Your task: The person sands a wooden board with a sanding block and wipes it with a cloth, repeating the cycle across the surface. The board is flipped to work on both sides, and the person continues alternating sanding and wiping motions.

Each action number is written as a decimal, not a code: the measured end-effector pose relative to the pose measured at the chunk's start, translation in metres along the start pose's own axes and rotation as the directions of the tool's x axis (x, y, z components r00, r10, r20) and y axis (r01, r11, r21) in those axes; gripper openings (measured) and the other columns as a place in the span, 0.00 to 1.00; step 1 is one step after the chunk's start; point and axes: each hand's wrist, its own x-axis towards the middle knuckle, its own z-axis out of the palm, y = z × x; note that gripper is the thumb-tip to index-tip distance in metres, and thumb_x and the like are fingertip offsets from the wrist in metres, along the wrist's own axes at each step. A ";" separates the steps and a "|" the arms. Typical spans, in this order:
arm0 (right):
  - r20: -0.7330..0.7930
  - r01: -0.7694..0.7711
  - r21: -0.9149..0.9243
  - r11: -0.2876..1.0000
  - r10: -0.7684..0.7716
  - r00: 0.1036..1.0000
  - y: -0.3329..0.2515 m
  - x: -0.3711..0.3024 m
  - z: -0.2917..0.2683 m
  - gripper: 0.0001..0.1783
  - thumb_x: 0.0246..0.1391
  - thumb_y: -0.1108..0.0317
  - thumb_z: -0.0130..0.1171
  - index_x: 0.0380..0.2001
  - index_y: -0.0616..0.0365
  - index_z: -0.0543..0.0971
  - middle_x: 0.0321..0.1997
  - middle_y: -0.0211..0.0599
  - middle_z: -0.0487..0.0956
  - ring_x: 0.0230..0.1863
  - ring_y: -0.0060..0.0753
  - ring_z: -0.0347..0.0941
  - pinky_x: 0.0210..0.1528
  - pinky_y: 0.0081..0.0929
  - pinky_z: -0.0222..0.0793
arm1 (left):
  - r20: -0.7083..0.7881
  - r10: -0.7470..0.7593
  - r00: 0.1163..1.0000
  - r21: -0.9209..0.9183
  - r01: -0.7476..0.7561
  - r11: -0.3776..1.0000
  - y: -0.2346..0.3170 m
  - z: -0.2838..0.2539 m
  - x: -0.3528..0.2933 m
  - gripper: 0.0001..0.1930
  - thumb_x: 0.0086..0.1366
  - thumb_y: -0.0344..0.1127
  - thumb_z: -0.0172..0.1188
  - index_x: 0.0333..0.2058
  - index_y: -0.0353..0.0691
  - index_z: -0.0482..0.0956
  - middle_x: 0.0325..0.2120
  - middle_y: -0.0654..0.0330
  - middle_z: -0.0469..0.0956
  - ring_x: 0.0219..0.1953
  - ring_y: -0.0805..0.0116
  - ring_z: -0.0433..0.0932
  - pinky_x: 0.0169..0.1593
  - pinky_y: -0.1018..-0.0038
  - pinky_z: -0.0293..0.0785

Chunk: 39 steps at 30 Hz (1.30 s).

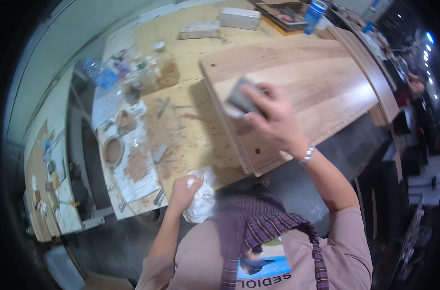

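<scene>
A light wooden panel [321, 72] with a few dark holes near its left end lies across the right part of the worktable. On its left end, my right hand [278, 118] is closed around a grey sanding block [244, 96], blurred by motion. The block's face is against or just over the wood; I cannot tell which. Lower left, at the table's near edge, my left hand [183, 193] grips a crumpled white cloth [200, 203], apart from the panel.
Dusty tools and scraps litter the yellowish worktable [196, 130]. A jar [167, 67] and a plastic bottle [99, 73] stand left, near a round bowl [114, 151] on white paper. Two pale blocks [239, 18] lie at the back; a blue bottle [315, 17] stands far right.
</scene>
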 end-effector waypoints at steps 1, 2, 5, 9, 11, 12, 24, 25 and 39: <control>0.116 0.058 0.009 0.998 -0.059 0.991 -0.016 0.012 0.027 0.30 0.52 0.57 0.67 0.60 0.48 0.77 0.52 0.52 0.73 0.52 0.52 0.69 0.56 0.42 0.67 | -0.082 -0.062 0.995 -0.001 0.062 0.998 -0.009 -0.010 -0.002 0.12 0.59 0.36 0.65 0.35 0.33 0.83 0.30 0.47 0.82 0.35 0.56 0.81 0.42 0.67 0.73; 0.229 0.115 0.014 0.993 -0.115 0.967 -0.028 0.020 0.053 0.30 0.52 0.55 0.67 0.59 0.48 0.77 0.51 0.52 0.73 0.51 0.51 0.69 0.56 0.41 0.67 | -0.157 -0.119 0.980 -0.011 0.119 0.993 -0.018 -0.018 -0.002 0.12 0.59 0.37 0.65 0.35 0.33 0.83 0.30 0.47 0.82 0.35 0.55 0.81 0.42 0.66 0.73; 0.462 0.114 0.031 0.993 -0.115 0.879 -0.041 0.025 0.112 0.27 0.56 0.50 0.64 0.57 0.48 0.79 0.51 0.50 0.73 0.55 0.48 0.67 0.57 0.41 0.66 | -0.499 -0.042 0.865 0.162 0.141 0.977 -0.026 -0.038 0.009 0.17 0.60 0.40 0.65 0.44 0.37 0.79 0.34 0.46 0.83 0.40 0.48 0.82 0.45 0.58 0.74; 0.548 0.277 0.004 0.961 -0.233 0.804 -0.026 0.010 0.160 0.26 0.55 0.47 0.63 0.52 0.50 0.81 0.54 0.47 0.74 0.61 0.49 0.65 0.63 0.42 0.63 | -0.635 -0.145 0.759 0.310 0.422 0.852 -0.033 -0.047 0.046 0.23 0.60 0.43 0.64 0.52 0.41 0.75 0.36 0.47 0.83 0.44 0.43 0.81 0.47 0.53 0.73; 0.639 0.268 -0.007 0.963 -0.202 0.743 -0.026 0.012 0.165 0.26 0.55 0.48 0.63 0.50 0.52 0.82 0.52 0.47 0.76 0.62 0.49 0.65 0.65 0.42 0.61 | -0.589 -0.196 0.784 0.359 0.471 0.806 -0.026 -0.049 0.053 0.22 0.59 0.45 0.64 0.49 0.41 0.76 0.36 0.45 0.83 0.44 0.42 0.81 0.47 0.53 0.73; 0.681 0.262 -0.016 0.965 -0.181 0.709 -0.026 0.013 0.165 0.25 0.55 0.48 0.63 0.50 0.53 0.82 0.51 0.47 0.77 0.63 0.50 0.65 0.66 0.43 0.60 | -0.562 -0.222 0.797 0.386 0.490 0.782 -0.022 -0.049 0.053 0.21 0.59 0.45 0.65 0.48 0.41 0.77 0.36 0.45 0.83 0.44 0.42 0.81 0.47 0.53 0.73; 0.804 -0.801 0.593 0.081 -0.001 0.595 -0.034 0.047 0.132 0.24 0.56 0.81 0.54 0.57 0.72 0.75 0.48 0.42 0.82 0.44 0.32 0.80 0.51 0.28 0.74 | -0.114 -0.005 0.993 -0.786 -0.087 0.612 0.067 -0.025 0.046 0.09 0.72 0.35 0.54 0.41 0.36 0.79 0.28 0.65 0.79 0.28 0.78 0.76 0.32 0.77 0.71; 0.831 -0.832 0.555 0.004 -0.041 0.555 -0.032 0.050 0.126 0.23 0.56 0.81 0.54 0.57 0.72 0.75 0.48 0.42 0.82 0.44 0.33 0.80 0.51 0.27 0.74 | -0.163 0.127 0.978 -0.602 -0.200 0.773 0.070 -0.018 0.050 0.10 0.72 0.36 0.54 0.41 0.37 0.78 0.27 0.65 0.78 0.28 0.78 0.76 0.32 0.77 0.71; 0.555 -0.586 0.787 0.191 0.192 0.809 0.017 0.098 0.089 0.28 0.54 0.79 0.61 0.59 0.57 0.72 0.42 0.29 0.78 0.45 0.23 0.77 0.45 0.25 0.77 | 0.270 0.120 0.955 -0.938 0.233 0.255 0.046 -0.004 0.067 0.22 0.74 0.42 0.51 0.55 0.28 0.69 0.25 0.64 0.72 0.24 0.76 0.73 0.29 0.78 0.73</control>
